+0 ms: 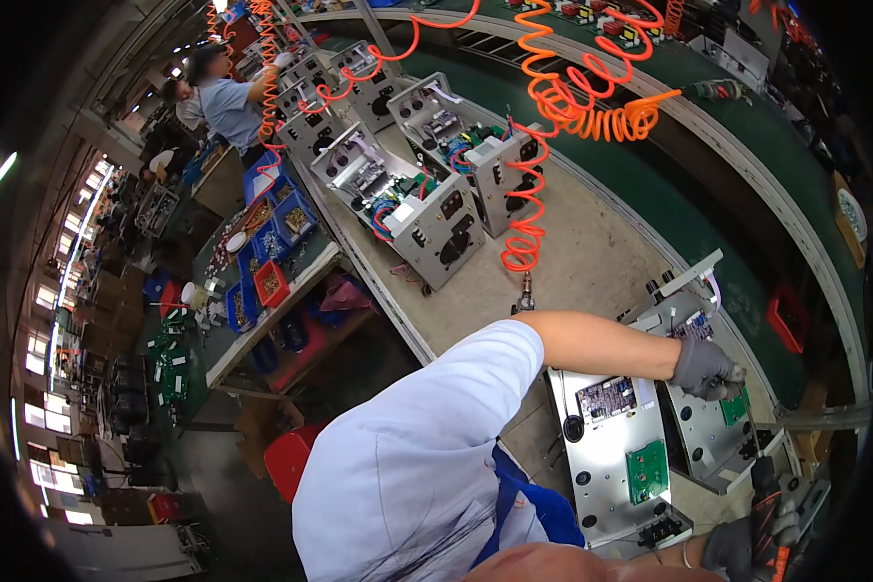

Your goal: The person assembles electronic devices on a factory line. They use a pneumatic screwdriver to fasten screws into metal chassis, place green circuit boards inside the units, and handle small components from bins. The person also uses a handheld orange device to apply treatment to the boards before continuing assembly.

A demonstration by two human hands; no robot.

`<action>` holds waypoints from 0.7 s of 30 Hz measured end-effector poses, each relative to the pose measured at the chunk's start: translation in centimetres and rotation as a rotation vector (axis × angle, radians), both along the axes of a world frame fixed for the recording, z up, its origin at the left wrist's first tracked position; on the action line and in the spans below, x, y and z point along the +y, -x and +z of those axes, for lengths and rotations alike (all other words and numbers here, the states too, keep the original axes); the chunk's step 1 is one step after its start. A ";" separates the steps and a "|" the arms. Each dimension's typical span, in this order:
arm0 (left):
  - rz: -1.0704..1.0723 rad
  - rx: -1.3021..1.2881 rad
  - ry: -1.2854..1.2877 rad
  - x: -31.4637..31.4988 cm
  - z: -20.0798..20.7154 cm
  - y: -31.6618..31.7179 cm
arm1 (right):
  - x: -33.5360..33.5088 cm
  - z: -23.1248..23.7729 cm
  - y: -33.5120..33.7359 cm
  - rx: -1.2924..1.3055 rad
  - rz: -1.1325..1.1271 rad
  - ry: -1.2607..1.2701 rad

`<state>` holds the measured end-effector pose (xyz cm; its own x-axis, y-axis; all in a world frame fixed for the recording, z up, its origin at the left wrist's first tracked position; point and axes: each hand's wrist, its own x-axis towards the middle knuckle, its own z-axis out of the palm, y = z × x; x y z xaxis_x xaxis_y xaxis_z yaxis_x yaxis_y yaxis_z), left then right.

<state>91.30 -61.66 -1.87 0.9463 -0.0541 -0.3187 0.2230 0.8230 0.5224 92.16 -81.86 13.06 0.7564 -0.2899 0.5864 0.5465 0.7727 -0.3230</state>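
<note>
My left hand [703,369], in a grey glove, reaches over a metal chassis panel [691,427] at the right. Its fingers are closed just above a small green circuit board [734,407]; whatever they pinch is too small to make out. Low at the right edge, my right hand [729,550], also gloved, is wrapped round a black and orange power tool [766,500]. A second metal panel [601,504] lies closer to my body, bearing a green circuit board [647,471] and a populated grey board [606,399].
Partly assembled metal units [441,238] stand farther along the bench [592,242]. Orange coiled hoses [592,116] hang above it, one ending in a metal fitting near my left arm. Blue bins [296,215], a red bin [271,282] and a red seat [291,461] are left. A co-worker [228,102] stands far left.
</note>
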 end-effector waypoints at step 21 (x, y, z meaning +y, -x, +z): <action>-0.127 -0.091 0.172 1.1 -2.4 -1.2 | -0.8 -1.6 -0.3 0.032 0.116 -0.056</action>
